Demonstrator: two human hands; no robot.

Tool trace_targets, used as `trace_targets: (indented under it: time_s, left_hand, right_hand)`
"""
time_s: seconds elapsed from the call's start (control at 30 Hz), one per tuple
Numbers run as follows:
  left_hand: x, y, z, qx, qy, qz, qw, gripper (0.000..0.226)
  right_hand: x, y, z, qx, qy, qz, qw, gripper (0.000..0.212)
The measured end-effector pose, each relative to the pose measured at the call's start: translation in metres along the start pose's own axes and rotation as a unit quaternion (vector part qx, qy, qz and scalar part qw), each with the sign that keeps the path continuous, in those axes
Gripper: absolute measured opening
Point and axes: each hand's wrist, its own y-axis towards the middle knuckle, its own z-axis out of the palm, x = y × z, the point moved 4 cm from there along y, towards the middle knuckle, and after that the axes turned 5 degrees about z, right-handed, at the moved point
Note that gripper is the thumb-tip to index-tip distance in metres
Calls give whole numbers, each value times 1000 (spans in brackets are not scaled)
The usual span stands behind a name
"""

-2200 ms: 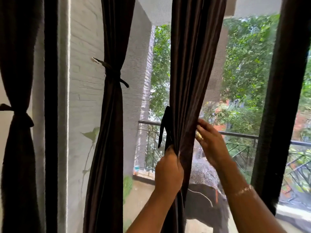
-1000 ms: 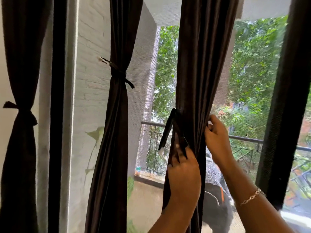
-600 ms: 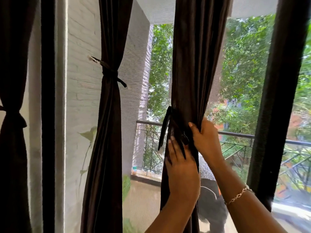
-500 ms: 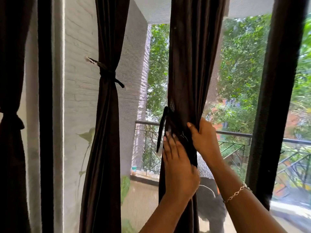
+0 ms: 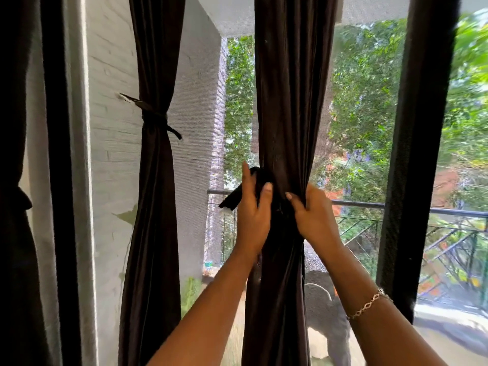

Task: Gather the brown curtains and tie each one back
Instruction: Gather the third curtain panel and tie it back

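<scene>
Fingers (image 5: 246,178) of the left hand (image 5: 252,215) pinch the dark fabric tie strip (image 5: 232,200). Those of the right hand (image 5: 315,217) clench the gathered brown velvety curtain (image 5: 290,101), dead centre. Tying looks underway; next the strip needs wrapping and knotting. At nine o'clock hangs a tied brown curtain (image 5: 155,180). Thick folds may slip.

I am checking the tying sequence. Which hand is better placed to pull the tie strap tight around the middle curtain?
Left, probably. The left hand holds the tie strap at the left edge of the curtain, while the right hand grips its gathered fabric and would have to let go.
</scene>
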Motion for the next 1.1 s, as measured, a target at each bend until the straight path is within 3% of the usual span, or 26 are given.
trace_targets:
  time_s: [0.1, 0.17, 0.33, 0.4, 0.5, 0.57, 0.7, 0.83, 1.03, 1.1]
  left_hand:
    - [3, 3, -8, -14, -32, -9, 999, 58]
    - [3, 3, -10, 16, -23, 2, 1000, 65]
    - [10, 12, -14, 86, -85, -15, 993, 55]
    - [13, 14, -16, 57, -96, -48, 993, 34]
    - [13, 13, -14, 9, -109, -127, 986, 46]
    - [10, 14, -12, -3, -97, -132, 986, 40]
    - [4, 6, -4, -3, -82, -142, 986, 37]
    - [-6, -2, 8, 30, -86, -177, 980, 59]
    - [-19, 14, 9, 64, -62, -89, 992, 17]
    - [-20, 18, 17, 49, -39, -88, 994, 19]
  right_hand:
    - [-1, -2, -3, -8, -1, -6, 1000, 24]
    - [-2, -2, -4, -9, 0, -9, 1000, 24]
    - [1, -2, -4, 11, 21, -8, 1000, 24]
    - [0, -2, -5, 10, 17, -6, 1000, 25]
    - [-3, -3, -3, 5, -6, -9, 1000, 28]
    - [-3, -6, -2, -2, -24, -9, 1000, 29]
    - [6, -12, 2, -38, -152, -30, 987, 22]
    - [22, -22, 17, -52, -314, -62, 946, 33]
    - [29, -28, 24, -10, -314, -71, 947, 48]
    - [22, -27, 15, 17, -273, -75, 959, 61]
